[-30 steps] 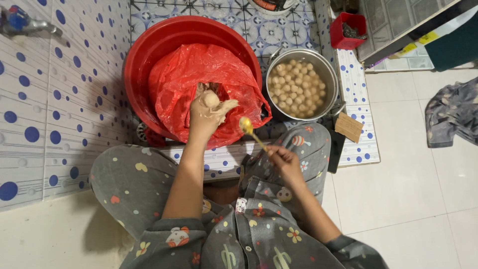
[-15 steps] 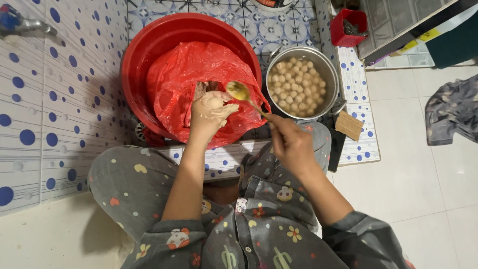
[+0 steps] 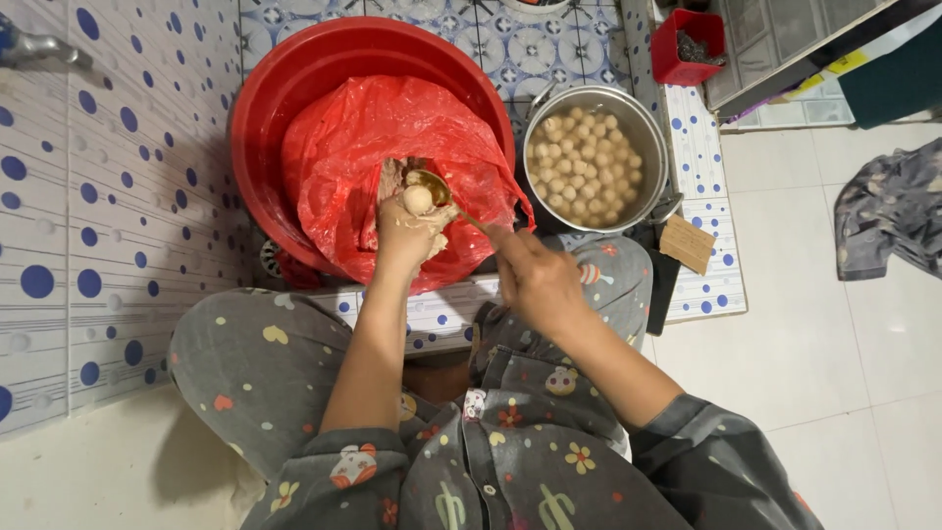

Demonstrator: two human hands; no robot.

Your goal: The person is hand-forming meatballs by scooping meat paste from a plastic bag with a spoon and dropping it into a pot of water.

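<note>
Two hands meet at centre frame: your left hand (image 3: 412,231) is squeezed around pale paste, with a round ball (image 3: 419,199) bulging from the top of the fist, while your right hand (image 3: 535,280) grips a spoon (image 3: 437,188) whose bowl touches that ball. Behind them sits a red bag (image 3: 392,128) inside a red basin (image 3: 294,79). Upper right, a metal pot (image 3: 643,128) holds finished balls.

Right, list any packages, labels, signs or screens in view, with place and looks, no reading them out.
Cardboard tag: on the floor right of the metal pot, small brown rectangle, dark marks.
Red plastic bag: inside the red basin, crumpled, open, plain.
No signs or screens.
</note>
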